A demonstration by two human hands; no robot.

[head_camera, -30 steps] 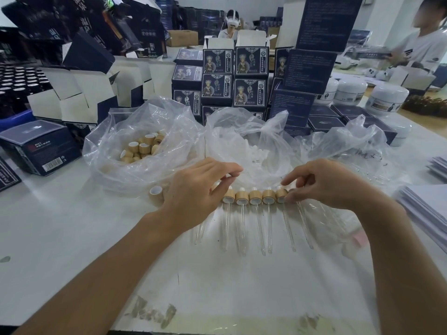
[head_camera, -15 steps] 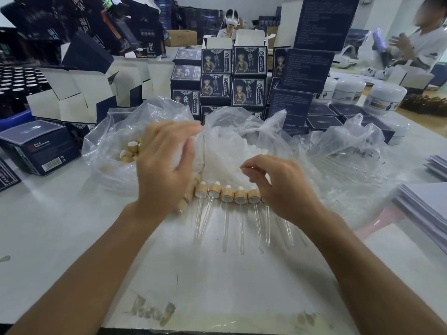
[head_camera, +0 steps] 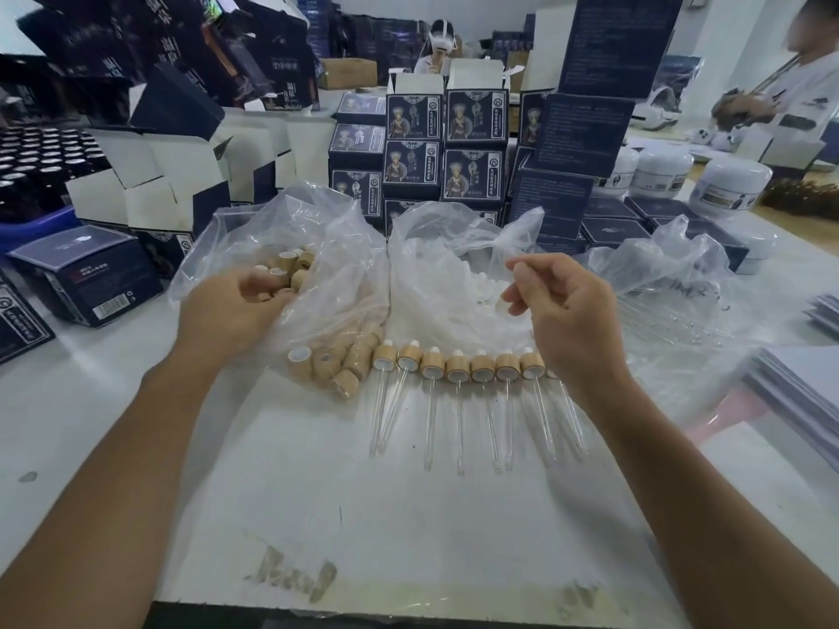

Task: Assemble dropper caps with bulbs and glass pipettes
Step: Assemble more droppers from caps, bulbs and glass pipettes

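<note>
Left hand [head_camera: 236, 306] curled in cap bag [head_camera: 290, 283] at 10 o'clock, grasp unclear; right hand [head_camera: 567, 311] half-open, empty, over bulb bag [head_camera: 454, 274].

You are at a cosmetics packing workshop. Stacks of dark printed cartons [head_camera: 474, 118] and open flat-flapped boxes [head_camera: 150, 183] crowd the white tabletop [head_camera: 408, 515]. White lidded jars [head_camera: 733, 186] stand at right, rows of dark bottles [head_camera: 41, 161] at left. Clear plastic bags [head_camera: 345, 247] hold loose parts. Another person [head_camera: 438, 45] works behind the cartons.
</note>
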